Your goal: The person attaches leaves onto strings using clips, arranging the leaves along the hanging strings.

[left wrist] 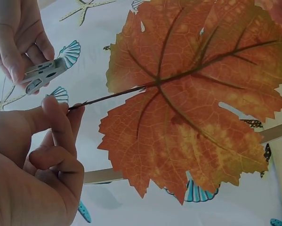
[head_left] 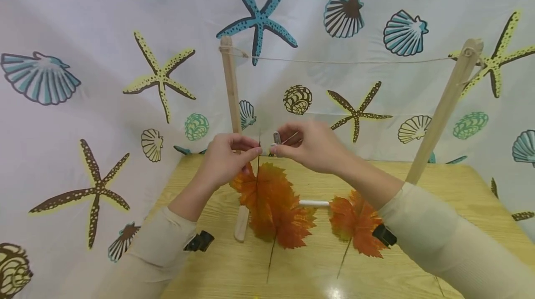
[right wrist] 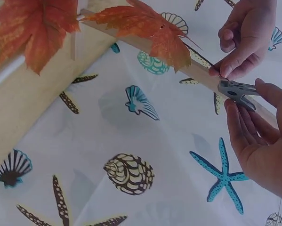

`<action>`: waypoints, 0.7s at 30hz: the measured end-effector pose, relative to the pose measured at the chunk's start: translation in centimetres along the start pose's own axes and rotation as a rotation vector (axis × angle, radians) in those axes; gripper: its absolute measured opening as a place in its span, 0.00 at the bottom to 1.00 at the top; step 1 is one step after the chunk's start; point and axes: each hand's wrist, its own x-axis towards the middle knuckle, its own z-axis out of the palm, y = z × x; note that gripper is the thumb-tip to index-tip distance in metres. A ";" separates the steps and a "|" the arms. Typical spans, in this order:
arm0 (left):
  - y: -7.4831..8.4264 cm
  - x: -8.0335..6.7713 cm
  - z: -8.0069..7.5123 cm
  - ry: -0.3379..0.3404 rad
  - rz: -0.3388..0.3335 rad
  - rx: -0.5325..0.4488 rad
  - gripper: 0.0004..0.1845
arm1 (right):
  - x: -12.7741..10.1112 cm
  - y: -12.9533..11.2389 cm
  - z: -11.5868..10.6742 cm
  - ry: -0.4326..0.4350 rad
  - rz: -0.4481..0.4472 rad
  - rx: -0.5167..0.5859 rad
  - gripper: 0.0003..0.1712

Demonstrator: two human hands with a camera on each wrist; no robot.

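Note:
My left hand [head_left: 254, 152] pinches the thin stem [left wrist: 108, 97] of an orange maple leaf [head_left: 269, 197], which hangs below it over the wooden table [head_left: 459, 187]. Just to its right, my right hand [head_left: 277, 148] pinches a small pale clothespin [head_left: 277, 138] between thumb and fingers. The left wrist view shows the leaf [left wrist: 192, 103] close up, with the clothespin [left wrist: 41, 75] a short way from the stem's tip. In the right wrist view the clothespin [right wrist: 237, 89] sits in front of the left wooden post [right wrist: 197, 73], apart from the leaf [right wrist: 145, 23].
A string [head_left: 347, 61] runs between the left post [head_left: 230, 85] and the right post [head_left: 447, 104] of a small wooden rack. A second orange leaf [head_left: 355, 224] lies on the table beside a white bar [head_left: 313, 203]. A seashell-printed cloth [head_left: 83, 104] hangs behind.

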 end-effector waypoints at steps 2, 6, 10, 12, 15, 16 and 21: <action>0.4 0.1 -0.4 0.021 0.014 0.015 0.10 | 0.5 -0.6 -0.6 0.008 -0.002 -0.021 0.19; 1.0 0.5 -0.8 0.036 0.020 0.038 0.10 | 1.3 -1.3 -1.6 0.025 0.013 -0.045 0.19; 1.9 1.0 -1.2 0.056 0.033 0.061 0.10 | 1.9 -1.8 -2.2 0.055 0.016 -0.062 0.19; 2.4 1.2 -1.5 0.070 0.049 0.069 0.10 | 2.2 -2.1 -2.4 0.073 -0.002 -0.068 0.19; 3.0 1.4 -2.2 0.086 0.073 0.075 0.10 | 2.6 -2.5 -2.6 0.099 -0.013 -0.073 0.20; 3.2 1.5 -2.4 0.089 0.076 0.079 0.10 | 2.7 -2.6 -2.6 0.103 -0.017 -0.070 0.20; 4.1 2.0 -3.1 0.105 0.079 0.093 0.11 | 3.4 -3.3 -3.3 0.105 -0.020 -0.083 0.20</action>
